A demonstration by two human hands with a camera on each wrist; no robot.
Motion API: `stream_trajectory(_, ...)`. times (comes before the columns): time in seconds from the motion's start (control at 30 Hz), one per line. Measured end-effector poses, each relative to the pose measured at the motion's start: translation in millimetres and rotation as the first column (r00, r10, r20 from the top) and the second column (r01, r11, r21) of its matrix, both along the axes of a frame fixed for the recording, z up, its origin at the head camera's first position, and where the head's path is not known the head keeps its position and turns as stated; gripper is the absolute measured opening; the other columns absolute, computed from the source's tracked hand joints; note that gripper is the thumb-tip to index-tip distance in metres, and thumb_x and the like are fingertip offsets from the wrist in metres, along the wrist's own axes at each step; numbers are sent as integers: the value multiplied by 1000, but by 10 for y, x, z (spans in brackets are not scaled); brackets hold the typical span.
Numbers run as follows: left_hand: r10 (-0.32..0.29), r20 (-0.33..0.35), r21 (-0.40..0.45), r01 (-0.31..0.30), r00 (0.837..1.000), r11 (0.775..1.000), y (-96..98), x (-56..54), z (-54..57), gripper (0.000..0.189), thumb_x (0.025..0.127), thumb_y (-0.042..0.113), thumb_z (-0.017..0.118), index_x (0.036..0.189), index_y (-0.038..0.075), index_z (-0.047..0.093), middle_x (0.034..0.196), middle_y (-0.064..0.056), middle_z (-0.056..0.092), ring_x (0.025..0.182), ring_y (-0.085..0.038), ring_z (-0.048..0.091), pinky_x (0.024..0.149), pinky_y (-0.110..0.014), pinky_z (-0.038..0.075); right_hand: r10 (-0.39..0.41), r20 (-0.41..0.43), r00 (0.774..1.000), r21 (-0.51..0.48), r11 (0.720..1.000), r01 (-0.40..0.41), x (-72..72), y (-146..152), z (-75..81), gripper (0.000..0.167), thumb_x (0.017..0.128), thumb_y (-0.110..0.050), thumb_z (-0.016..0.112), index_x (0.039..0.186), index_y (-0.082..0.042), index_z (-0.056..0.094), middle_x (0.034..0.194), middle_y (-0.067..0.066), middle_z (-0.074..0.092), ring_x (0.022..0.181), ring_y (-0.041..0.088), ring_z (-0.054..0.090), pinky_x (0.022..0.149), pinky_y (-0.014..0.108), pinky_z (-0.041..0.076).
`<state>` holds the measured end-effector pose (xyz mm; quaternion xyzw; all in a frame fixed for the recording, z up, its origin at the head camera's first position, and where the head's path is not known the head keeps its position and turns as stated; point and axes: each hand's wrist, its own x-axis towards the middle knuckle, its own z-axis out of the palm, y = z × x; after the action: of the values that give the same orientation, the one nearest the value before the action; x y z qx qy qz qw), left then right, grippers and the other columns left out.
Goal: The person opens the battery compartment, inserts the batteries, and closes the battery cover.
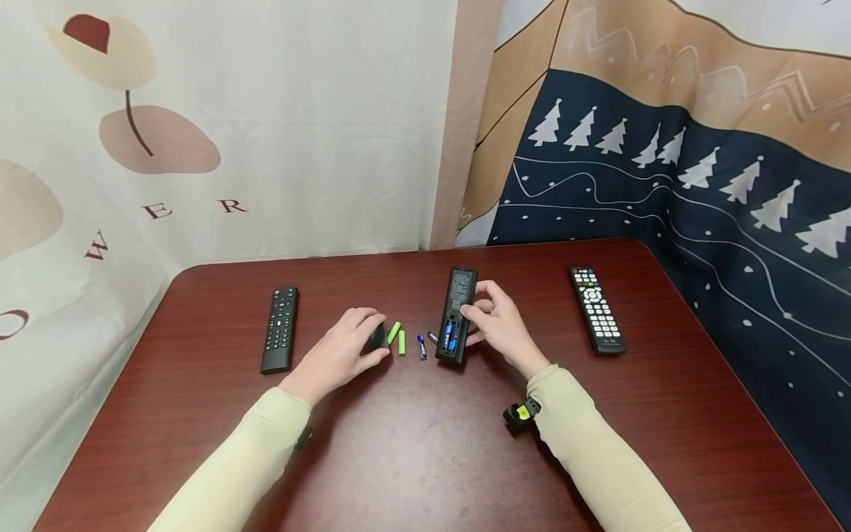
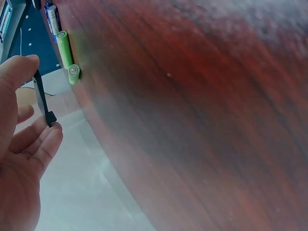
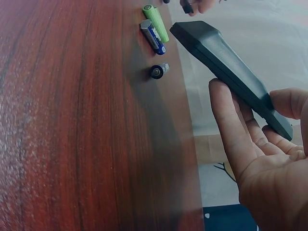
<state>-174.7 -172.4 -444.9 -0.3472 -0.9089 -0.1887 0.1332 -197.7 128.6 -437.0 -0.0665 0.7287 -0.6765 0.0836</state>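
Note:
My left hand (image 1: 340,347) pinches a small black battery cover (image 1: 377,338) between thumb and fingers, seen edge-on in the left wrist view. My right hand (image 1: 503,325) grips a black remote control (image 1: 460,295) by its side, tilted up with its back facing me. Its battery compartment is uncovered, and blue batteries (image 1: 450,335) lie inside. Between the hands, two green batteries (image 1: 402,343) lie on the table near the cover. Closer to the remote are two loose blue-and-silver batteries (image 1: 422,347). The right wrist view shows the held remote (image 3: 231,67) from its side, hiding the compartment.
A second black remote control (image 1: 280,329) lies at the left of the brown table (image 1: 425,458). Another remote with white buttons (image 1: 597,310) lies at the right. Patterned curtains (image 1: 319,133) stand behind the table and along its right side.

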Motion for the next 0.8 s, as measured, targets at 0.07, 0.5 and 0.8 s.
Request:
stream_trajectory(0.07, -3, -6, 6, 3, 1000, 1000, 10, -1, 4, 49, 88, 19, 84, 126, -5, 63, 126, -18, 61, 114, -31, 59, 93, -41, 57, 1, 0, 1000, 1, 1000, -1, -4, -3, -4, 32, 102, -4, 59, 132, -1, 48, 98, 22, 69, 74, 22, 73, 64, 44, 64)
stream_trajectory(0.5, -40, -45, 65, 43, 998, 997, 138, 0, 47, 47, 87, 17, 85, 125, -1, 63, 129, -16, 61, 119, -29, 57, 98, -40, 56, 0, 10, 1000, 2, 1000, 0, -2, -29, -1, 32, 102, -5, 59, 132, -3, 48, 100, 24, 69, 75, 25, 74, 63, 40, 64)
stream_trajectory(0.8, -60, -49, 71, 64, 997, 995, 208, -1, 57, 45, 90, 18, 82, 126, -2, 63, 132, -17, 60, 123, -29, 56, 101, -39, 54, -4, 15, 1000, 13, 1000, 4, 17, -44, 24, 32, 102, -6, 60, 133, -4, 49, 101, 25, 69, 77, 28, 74, 63, 41, 64)
